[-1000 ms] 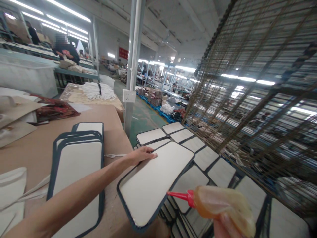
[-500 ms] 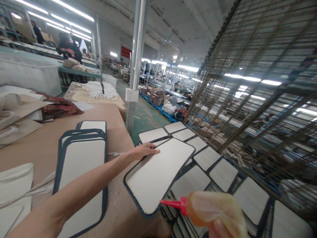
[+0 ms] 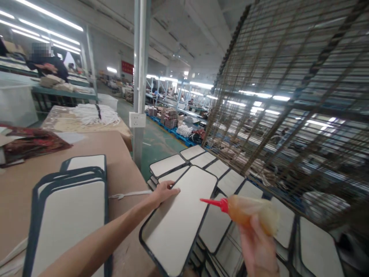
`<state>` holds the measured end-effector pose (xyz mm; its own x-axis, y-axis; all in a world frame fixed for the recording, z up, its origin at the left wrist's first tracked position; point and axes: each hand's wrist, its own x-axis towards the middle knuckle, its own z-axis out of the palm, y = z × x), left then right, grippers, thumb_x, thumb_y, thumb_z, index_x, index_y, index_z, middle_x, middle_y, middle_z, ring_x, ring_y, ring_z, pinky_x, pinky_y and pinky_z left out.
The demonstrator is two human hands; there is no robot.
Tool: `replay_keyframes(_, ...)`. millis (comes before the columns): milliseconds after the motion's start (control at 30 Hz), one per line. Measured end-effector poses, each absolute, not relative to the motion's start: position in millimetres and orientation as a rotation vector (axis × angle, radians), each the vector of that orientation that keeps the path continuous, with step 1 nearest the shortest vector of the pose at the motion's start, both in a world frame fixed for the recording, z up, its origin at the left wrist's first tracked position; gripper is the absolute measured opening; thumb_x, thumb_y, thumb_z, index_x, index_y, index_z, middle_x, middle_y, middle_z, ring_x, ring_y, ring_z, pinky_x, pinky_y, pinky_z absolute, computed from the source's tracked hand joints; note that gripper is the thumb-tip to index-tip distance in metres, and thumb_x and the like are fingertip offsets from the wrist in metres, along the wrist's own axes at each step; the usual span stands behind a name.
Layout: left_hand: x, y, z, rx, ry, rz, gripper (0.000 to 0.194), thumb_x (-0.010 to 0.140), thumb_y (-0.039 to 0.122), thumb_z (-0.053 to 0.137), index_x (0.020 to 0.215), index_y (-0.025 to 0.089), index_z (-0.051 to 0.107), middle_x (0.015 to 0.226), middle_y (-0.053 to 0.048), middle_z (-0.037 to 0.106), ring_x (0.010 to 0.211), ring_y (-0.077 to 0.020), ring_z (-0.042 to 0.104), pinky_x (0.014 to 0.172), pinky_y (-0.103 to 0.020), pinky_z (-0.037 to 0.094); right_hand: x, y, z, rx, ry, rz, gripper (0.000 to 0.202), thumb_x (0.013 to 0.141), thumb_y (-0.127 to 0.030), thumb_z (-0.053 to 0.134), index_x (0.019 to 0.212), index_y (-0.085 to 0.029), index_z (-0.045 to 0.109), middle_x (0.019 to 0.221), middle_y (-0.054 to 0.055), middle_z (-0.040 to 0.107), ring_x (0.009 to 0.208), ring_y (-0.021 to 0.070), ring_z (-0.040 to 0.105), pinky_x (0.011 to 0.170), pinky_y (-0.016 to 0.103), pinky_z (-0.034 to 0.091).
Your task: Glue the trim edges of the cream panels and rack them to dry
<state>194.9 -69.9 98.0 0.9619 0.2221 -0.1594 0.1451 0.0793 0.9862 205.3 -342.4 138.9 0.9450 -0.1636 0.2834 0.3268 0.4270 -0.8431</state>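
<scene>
A white panel with rounded corners and a dark edge (image 3: 184, 219) is tilted over the right side of the table. My left hand (image 3: 165, 192) grips its left edge, thumb on the white face. In my right hand (image 3: 256, 242) is a squeeze bottle of amber liquid (image 3: 253, 211), its red nozzle pointing left over the panel's right edge. Similar panels (image 3: 75, 219) lie stacked on the table at the left.
Beyond the held panel, more panels (image 3: 230, 181) lie in overlapping rows beside a wire mesh rack (image 3: 288, 96). A metal post (image 3: 140, 84) with a socket box rises behind the brown table (image 3: 123, 173). A person (image 3: 49, 65) stands far left.
My right hand and the bottle have moved up and a little right, so the nozzle has left the panel's lower corner and sits higher along its right edge. The view has shifted right.
</scene>
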Motion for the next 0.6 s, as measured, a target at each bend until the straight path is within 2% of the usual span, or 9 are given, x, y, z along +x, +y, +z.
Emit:
replay_keyframes(100,194.8,-85.2,97.0,1.499,0.250,0.056,0.034,0.056,0.036,0.071,0.080,0.014,0.063,0.063,0.001,0.067,0.055,-0.0152,0.059,0.050,-0.023,0.041,224.6,-330.2,140.3,-0.988,-0.066,-0.350,0.043,0.055,-0.028,0.080,0.095,-0.021,0.065,0.098,0.003,0.066,0.099,0.0259,0.058,0.099,0.051,0.036)
replay_keyframes(167,196.4,-90.9,96.7,1.460,0.229,0.046,0.033,0.055,0.035,0.071,0.080,0.014,0.063,0.063,0.001,0.067,0.055,-0.0146,0.059,0.051,-0.023,0.041,230.9,-332.2,135.3,-0.992,-0.054,-0.408,0.045,0.053,-0.024,0.081,0.095,-0.021,0.065,0.098,0.002,0.066,0.100,0.0237,0.057,0.102,0.049,0.033)
replay_keyframes(433,194.5,-85.5,98.5,1.379,0.219,-0.005,0.039,0.053,0.040,0.075,0.079,0.015,0.062,0.059,0.002,0.065,0.049,-0.0128,0.056,0.048,-0.022,0.041,208.7,-371.6,140.9,-1.049,-0.015,-0.502,0.032,0.054,-0.027,0.081,0.082,-0.021,0.067,0.086,0.000,0.066,0.089,0.0220,0.059,0.101,0.052,0.031)
replay_keyframes(600,185.3,-88.3,104.3,1.334,0.176,-0.081,0.042,0.055,0.043,0.077,0.081,0.015,0.061,0.061,0.000,0.067,0.049,-0.0130,0.058,0.047,-0.022,0.042,212.6,-384.0,138.3,-1.058,0.004,-0.549,0.039,0.052,-0.024,0.082,0.086,-0.021,0.065,0.089,-0.001,0.065,0.094,0.0216,0.057,0.104,0.052,0.027)
